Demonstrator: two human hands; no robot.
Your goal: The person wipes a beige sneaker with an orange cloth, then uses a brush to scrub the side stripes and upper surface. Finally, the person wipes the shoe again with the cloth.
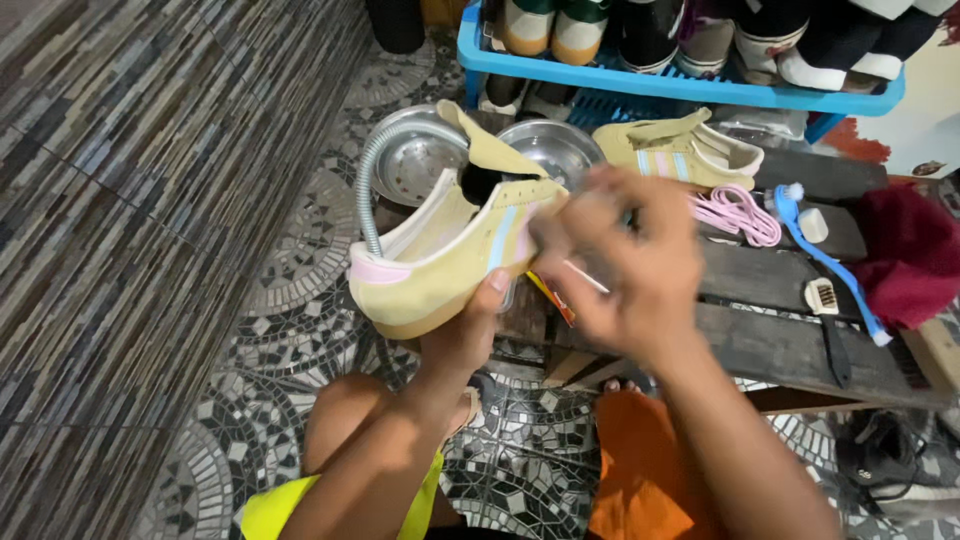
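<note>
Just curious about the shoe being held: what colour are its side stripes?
Light blue and pink stripes on the pale yellow shoe, seen in the head view.

Even, fairly bright indoor light with soft shadows; the right hand [625,260] is smeared by motion blur

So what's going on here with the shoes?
A person holds a yellow shoe up from below with the left hand. The right hand, blurred, is at its front; what it holds is unclear. The other shoe lies on a dark wooden bench beside pink laces, a blue brush and two metal bowls.
</note>
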